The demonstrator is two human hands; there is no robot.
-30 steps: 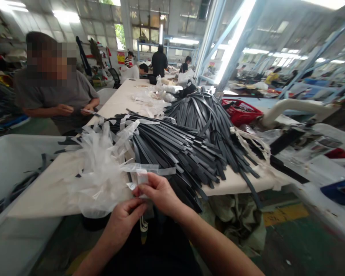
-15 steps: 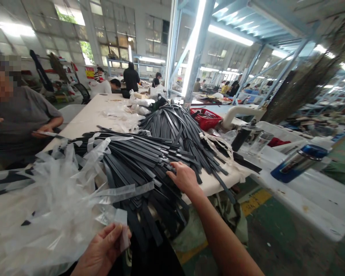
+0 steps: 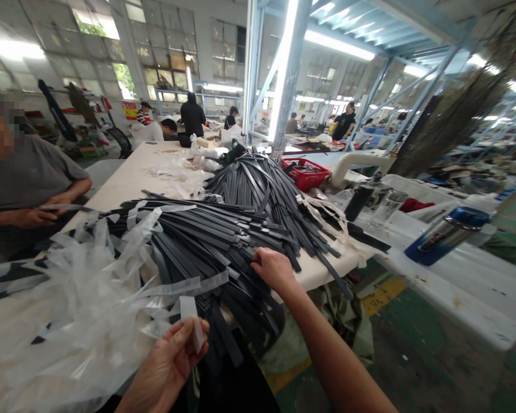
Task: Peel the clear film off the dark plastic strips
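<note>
My left hand [image 3: 176, 350], low in the view, pinches a short piece of translucent white film [image 3: 188, 307] between thumb and fingers. My right hand [image 3: 276, 268] is at the right edge of the near pile of black strips [image 3: 189, 229], its fingers closed on the end of a black strip; the fingertips are partly hidden. These flat strips fan out across the table, several ends hanging over the front edge. To the left of them spreads a heap of loose translucent film strips [image 3: 81, 292], some lying over the black ones.
A second pile of black strips [image 3: 258, 178] lies behind, near a red basket [image 3: 305, 175]. On the right, a white bench [image 3: 456, 298] holds a blue and steel flask [image 3: 447, 235] and other bottles. A co-worker [image 3: 30, 178] sits at the left, hands on a strip.
My left hand has moved slightly up and right with the film piece. My right hand's fingers have drawn together at the strips. The co-worker's hands have come together lower down.
</note>
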